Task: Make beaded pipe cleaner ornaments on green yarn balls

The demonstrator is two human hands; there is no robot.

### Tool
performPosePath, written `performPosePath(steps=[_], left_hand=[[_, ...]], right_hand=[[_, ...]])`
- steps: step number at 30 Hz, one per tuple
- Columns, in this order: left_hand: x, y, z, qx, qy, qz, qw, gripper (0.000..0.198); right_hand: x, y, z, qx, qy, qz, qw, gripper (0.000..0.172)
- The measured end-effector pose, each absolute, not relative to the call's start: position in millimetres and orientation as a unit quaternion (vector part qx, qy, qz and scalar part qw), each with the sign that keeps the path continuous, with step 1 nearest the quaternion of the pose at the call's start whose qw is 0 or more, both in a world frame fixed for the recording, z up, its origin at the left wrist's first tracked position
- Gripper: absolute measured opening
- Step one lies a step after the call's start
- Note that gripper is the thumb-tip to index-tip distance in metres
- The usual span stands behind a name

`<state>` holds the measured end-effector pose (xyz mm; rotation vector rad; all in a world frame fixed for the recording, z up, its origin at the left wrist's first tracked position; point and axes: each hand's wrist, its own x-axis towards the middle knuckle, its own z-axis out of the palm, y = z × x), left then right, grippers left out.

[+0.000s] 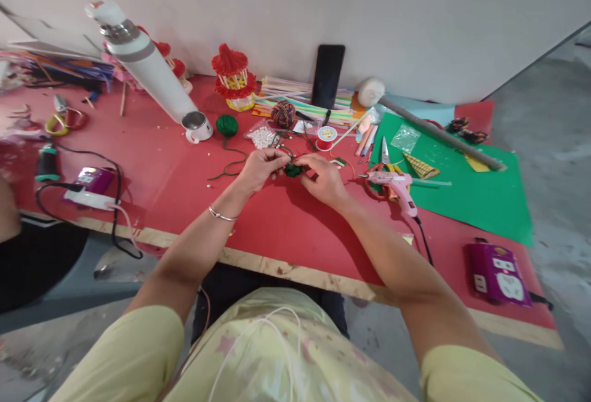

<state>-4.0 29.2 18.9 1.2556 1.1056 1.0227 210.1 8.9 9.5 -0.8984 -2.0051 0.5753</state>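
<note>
Between my two hands is a small dark green yarn piece [292, 170], held above the red tabletop. My left hand [264, 167] pinches at its upper left side, fingers pressed together. My right hand [323, 179] grips it from the right with thumb and fingers closed. Its exact shape is partly hidden by my fingertips. A green yarn ball [227, 125] lies to the left, with a loose strand trailing on the table. Just beyond my hands are a bag of white beads [264, 137], a multicoloured yarn ball [283, 114] and a red-rimmed thread spool [325, 137].
A pink glue gun [392, 185] rests over scissors [385, 154] on the right, beside green card [480, 199]. A tall white bottle [152, 72] and a mug [196, 127] stand left. A phone [327, 76] leans at the back. Purple power socket [501, 273] sits front right.
</note>
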Motion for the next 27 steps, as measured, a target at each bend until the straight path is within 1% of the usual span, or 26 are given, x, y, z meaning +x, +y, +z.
performPosePath(steps=[6,11,15,19,23,27], left_hand=[[-4,29,18,0.535,0.469,0.452,0.538,0.044],[-6,30,15,0.551,0.487,0.436,0.519,0.035],[-5,28,16,0.594,0.495,0.400,0.492,0.027],[-4,27,14,0.634,0.487,0.386,0.459,0.024],[1,27,12,0.669,0.459,0.385,0.440,0.019],[4,25,10,0.676,0.456,0.390,0.428,0.020]], right_hand=[[210,9,7,-0.368,-0.792,0.229,0.429,0.029],[210,10,6,-0.384,-0.780,0.225,0.441,0.031],[211,5,13,-0.415,-0.776,0.234,0.413,0.036],[210,2,19,-0.446,-0.750,0.261,0.412,0.028],[208,5,16,-0.432,-0.754,0.291,0.401,0.035],[208,9,10,-0.431,-0.746,0.307,0.405,0.026]])
